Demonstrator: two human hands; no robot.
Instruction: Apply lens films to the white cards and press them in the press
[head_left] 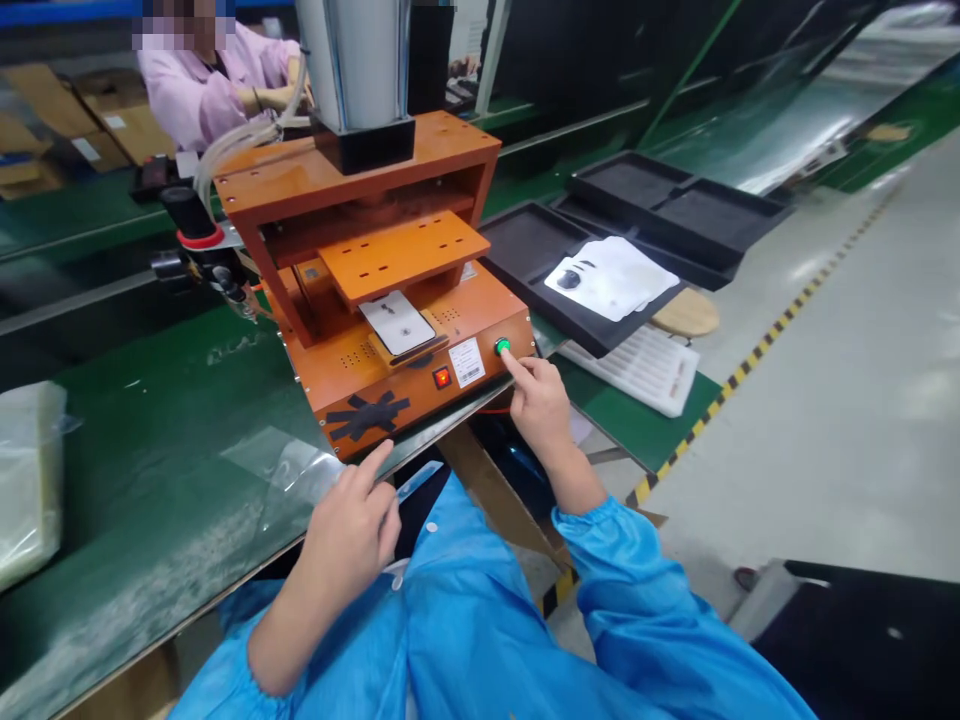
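Observation:
An orange press machine (420, 400) stands on the green bench. My right hand (541, 402) has its index finger stretched onto the green button (502, 347) on the machine's front panel, with the other fingers loosely curled. My left hand (352, 525) hovers before the panel's left end, index finger pointing out near a patch of black tape (367, 415); nothing is in it. Under the raised orange plate (409, 255), a white phone-shaped panel (400, 322) lies on a small holder. A red lit switch (442, 377) sits left of the white label.
Black trays (517, 245) stand to the right, one carrying white phone-back-shaped sheets (609, 275). A white slotted tray (637, 375) lies below them. Clear film (289, 470) and a bagged stack (30, 480) are at left. A co-worker in a pink sleeve (180, 95) is behind the machine.

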